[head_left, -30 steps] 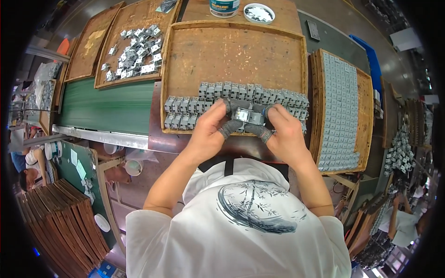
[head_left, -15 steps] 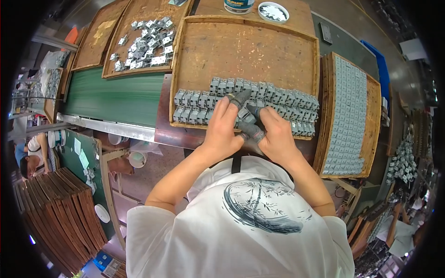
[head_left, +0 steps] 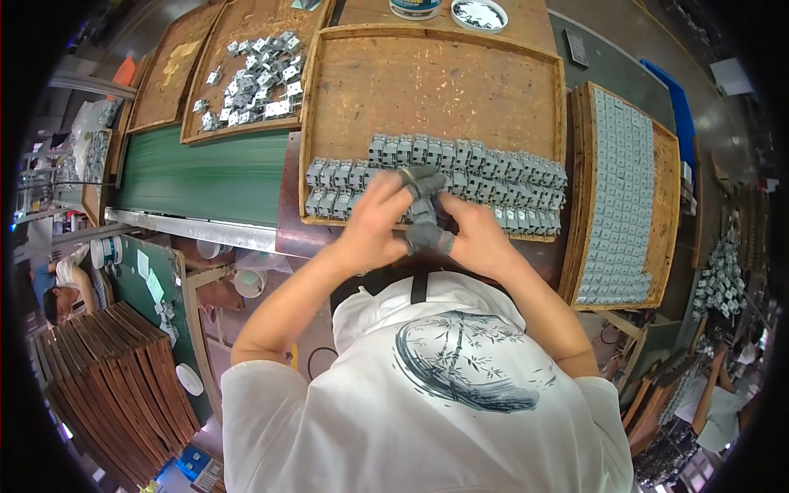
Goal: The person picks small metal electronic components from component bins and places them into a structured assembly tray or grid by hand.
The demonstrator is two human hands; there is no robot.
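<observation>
My left hand [head_left: 376, 220] and my right hand [head_left: 478, 234] meet over the front edge of a wooden tray [head_left: 436, 37], with dark grey coverings on several fingers. Between the fingertips of both is a small grey boxy part [head_left: 422, 210], mostly hidden by them and somewhat blurred. Both hands are closed around it. Just beyond and on either side, several rows of similar grey boxy parts [head_left: 514, 191] stand packed along the near side of the tray.
To the left, another wooden tray [head_left: 197, 103] carries a loose heap of silvery-grey parts [head_left: 261, 78]. A green conveyor surface [head_left: 197, 172] lies below it. Stacked trays on the right hold neat rows of grey parts [head_left: 615, 197]. A white bowl [head_left: 479, 15] and a tub [head_left: 415, 8] stand behind.
My left hand has shifted slightly left and down, its fingers changing position on the part. The right hand has turned a little, its fingers now closer against the left ones. The rows look unchanged.
</observation>
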